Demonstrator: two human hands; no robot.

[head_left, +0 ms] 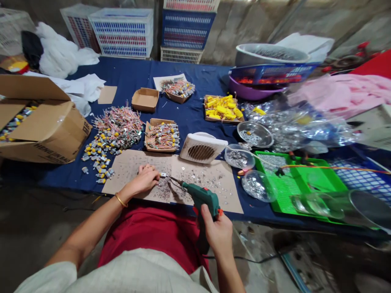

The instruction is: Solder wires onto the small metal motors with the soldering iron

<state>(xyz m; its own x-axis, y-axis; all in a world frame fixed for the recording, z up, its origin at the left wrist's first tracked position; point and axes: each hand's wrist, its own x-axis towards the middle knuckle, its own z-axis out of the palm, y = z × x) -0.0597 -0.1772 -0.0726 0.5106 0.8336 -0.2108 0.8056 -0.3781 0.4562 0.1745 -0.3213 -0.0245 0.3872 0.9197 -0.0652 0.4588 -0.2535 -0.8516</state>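
My right hand point(218, 234) is wrapped round the handle of a green soldering gun point(200, 194) with a red trigger. Its thin metal tip points left and reaches a small motor point(163, 175) with a pale, shiny end. The fingers of my left hand point(144, 179) are closed on that motor, low over a cardboard sheet point(125, 169). Grey specks and small metal bits litter the cardboard. Just beyond my left hand lies a heap of small motors point(99, 152), some with yellow ends, beside a pile of wired ones point(119, 120).
A white vented fan point(203, 147) stands at the cardboard's far edge. Behind it are a tray of wired motors point(161, 135) and a tray of yellow parts point(222, 108). Bowls of metal pieces point(258, 186) and a green tray point(317, 179) sit right. A cardboard box point(58, 130) stands left.
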